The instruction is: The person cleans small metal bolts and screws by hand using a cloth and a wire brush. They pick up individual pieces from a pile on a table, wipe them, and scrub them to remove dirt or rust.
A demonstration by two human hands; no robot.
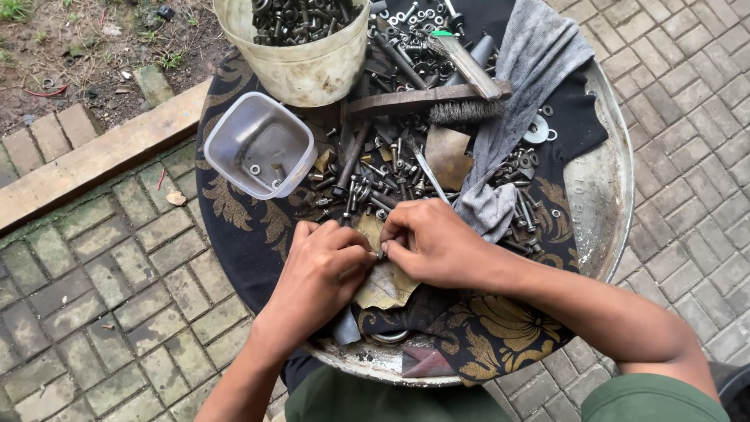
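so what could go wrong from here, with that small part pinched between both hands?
1. The small bolt, pinched between the left hand and right hand, could slip and vanish among the loose bolt pile just beyond it.
2. The clear tub sits tilted at the edge of the dark cloth; a nudge might tip it off the round metal tray.
3. The wire brush bristles lie near the reaching path.
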